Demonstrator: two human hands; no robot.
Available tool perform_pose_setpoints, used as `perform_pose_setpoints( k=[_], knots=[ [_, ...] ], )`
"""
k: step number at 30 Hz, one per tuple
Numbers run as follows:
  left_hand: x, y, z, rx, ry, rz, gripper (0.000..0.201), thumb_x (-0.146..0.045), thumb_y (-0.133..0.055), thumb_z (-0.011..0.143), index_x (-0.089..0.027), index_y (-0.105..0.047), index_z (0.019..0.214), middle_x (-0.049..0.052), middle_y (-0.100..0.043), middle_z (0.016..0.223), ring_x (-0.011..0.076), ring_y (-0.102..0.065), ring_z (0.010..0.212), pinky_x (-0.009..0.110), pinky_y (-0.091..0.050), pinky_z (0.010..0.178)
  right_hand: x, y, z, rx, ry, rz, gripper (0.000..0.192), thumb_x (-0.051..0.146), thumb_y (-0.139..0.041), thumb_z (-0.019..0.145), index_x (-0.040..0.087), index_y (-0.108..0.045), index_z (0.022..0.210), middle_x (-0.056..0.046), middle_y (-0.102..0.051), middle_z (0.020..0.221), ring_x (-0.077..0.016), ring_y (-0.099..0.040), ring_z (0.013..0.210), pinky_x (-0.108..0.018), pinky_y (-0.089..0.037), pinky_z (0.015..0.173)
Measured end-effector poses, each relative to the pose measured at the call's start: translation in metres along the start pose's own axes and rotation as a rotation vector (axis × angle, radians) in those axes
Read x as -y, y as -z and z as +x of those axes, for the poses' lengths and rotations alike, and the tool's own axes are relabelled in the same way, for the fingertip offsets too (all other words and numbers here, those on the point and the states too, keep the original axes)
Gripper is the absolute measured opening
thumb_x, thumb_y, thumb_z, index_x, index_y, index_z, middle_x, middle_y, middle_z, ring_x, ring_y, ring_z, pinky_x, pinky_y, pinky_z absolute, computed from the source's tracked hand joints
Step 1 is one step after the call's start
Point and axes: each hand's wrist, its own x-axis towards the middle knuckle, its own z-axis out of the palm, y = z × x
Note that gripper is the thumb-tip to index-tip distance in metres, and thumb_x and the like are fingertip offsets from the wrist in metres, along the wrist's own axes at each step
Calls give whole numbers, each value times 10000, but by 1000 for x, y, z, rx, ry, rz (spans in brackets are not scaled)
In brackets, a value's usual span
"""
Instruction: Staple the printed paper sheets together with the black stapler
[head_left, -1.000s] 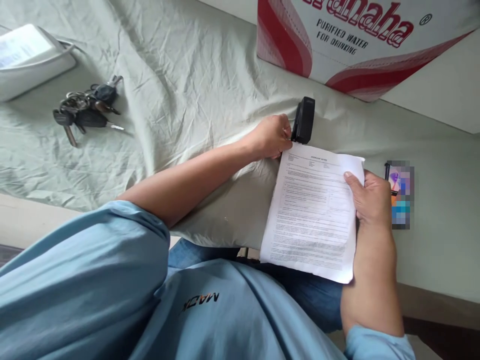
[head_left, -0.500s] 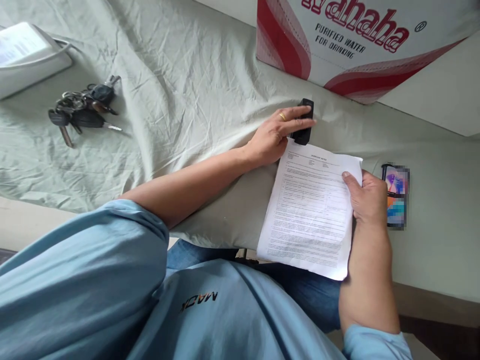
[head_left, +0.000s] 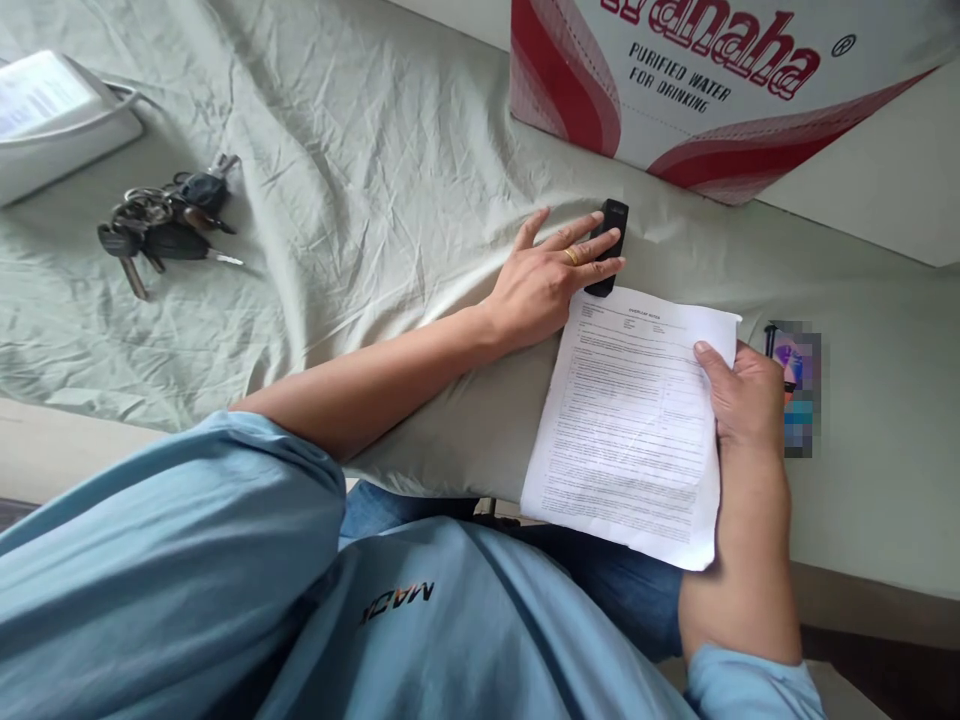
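My left hand [head_left: 559, 265] lies spread over a black stapler [head_left: 611, 225], its fingertips resting on top and the thumb stretched out to the side. The stapler stands on the cloth, its near end close to the top left corner of a printed sheet of paper [head_left: 630, 430]. Along the sheet's right edge, my right hand [head_left: 739, 390] grips it, thumb on top and the other fingers hidden beneath. The page tilts slightly, and its lower part reaches over the table edge above my lap. Whether it is one sheet or several I cannot tell.
A bunch of keys [head_left: 169, 220] and a white device with a cable [head_left: 67, 120] lie on the wrinkled green tablecloth [head_left: 360, 170] at left. A red and white water carton [head_left: 675, 110] stands at the back. Right of my right hand is a partly blurred phone-like object [head_left: 801, 390].
My left hand's fingers have spread and its thumb has swung outward. The paper has shifted right and slightly toward me with my right hand, its corner moving off the stapler's near end.
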Motion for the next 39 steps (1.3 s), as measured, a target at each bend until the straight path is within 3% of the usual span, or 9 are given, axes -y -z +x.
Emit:
perform_pose_setpoints(
  k=[5, 10, 13, 17, 21, 26, 30, 34, 39],
  knots=[
    [-15, 6, -1, 15, 80, 22, 816, -15, -555, 1080, -395, -832, 1746, 23, -719, 1967, 336, -535, 1971, 815, -166, 1672, 1, 0, -1, 42, -36, 170, 646, 728, -1161, 667, 244, -923, 1024, -51, -931, 961, -295, -850, 841, -482, -750, 778],
    [0, 6, 7, -17, 46, -216, 707, -100, -580, 1092, -365, -881, 1674, 34, -746, 1948, 309, -711, 1817, 581, -571, 1501, 9, 10, -13, 169, -56, 211, 745, 761, -1257, 539, 245, -922, 960, -37, -948, 936, -282, -886, 833, -481, -797, 788],
    [1, 12, 9, -142, 135, -351, 519, -268, -632, 1165, -336, -859, 1626, 83, -815, 1833, 295, -813, 1605, 478, -694, 1267, 12, 10, -19, 109, -11, 263, 725, 734, -1278, 529, 241, -926, 928, -32, -947, 922, -294, -914, 842, -498, -820, 812],
    [-8, 23, 10, -183, 357, -480, 424, -546, -590, 1281, -231, -863, 1201, 134, -899, 1242, 255, -812, 1133, 406, -665, 1014, 11, -5, -16, -35, 63, 350, 652, 670, -1260, 613, 230, -953, 984, -55, -969, 1015, -306, -943, 932, -549, -835, 947],
    [-12, 33, 8, 7, 408, -624, 660, -754, -662, 1236, -261, -601, 802, 9, -536, 750, 191, -564, 806, 373, -537, 819, 14, -16, -16, -115, 76, 370, 534, 549, -1223, 643, 234, -957, 983, -77, -974, 1065, -331, -946, 1038, -595, -810, 1086],
    [1, 35, 8, 120, 277, -650, 615, -504, -973, 1031, -281, -476, 746, -44, -382, 739, 154, -390, 759, 361, -417, 721, 22, -16, -22, -125, 69, 325, 454, 527, -1169, 674, 233, -925, 920, -100, -952, 1009, -367, -926, 1141, -628, -764, 1189],
    [8, 31, 9, 58, 328, -615, 719, -640, -1077, 978, -281, -478, 806, -48, -402, 763, 155, -452, 774, 335, -430, 690, 23, -15, -19, -162, 58, 344, 548, 518, -1193, 557, 249, -938, 961, -82, -965, 1060, -339, -908, 1133, -606, -749, 1222],
    [5, 33, 6, 60, 348, -655, 696, -757, -937, 1086, -276, -503, 829, -28, -411, 763, 170, -522, 766, 335, -472, 681, 22, -14, -15, -241, 90, 359, 532, 520, -1193, 521, 261, -946, 914, -74, -965, 1036, -346, -900, 1075, -645, -760, 1196],
    [-3, 41, 3, 121, 377, -757, 446, -524, -835, 1112, -264, -621, 821, 6, -488, 736, 200, -567, 756, 396, -525, 714, 26, -8, -13, -300, 137, 345, 433, 524, -1163, 571, 260, -898, 789, -63, -918, 887, -385, -918, 1109, -702, -693, 1321]
  ],
)
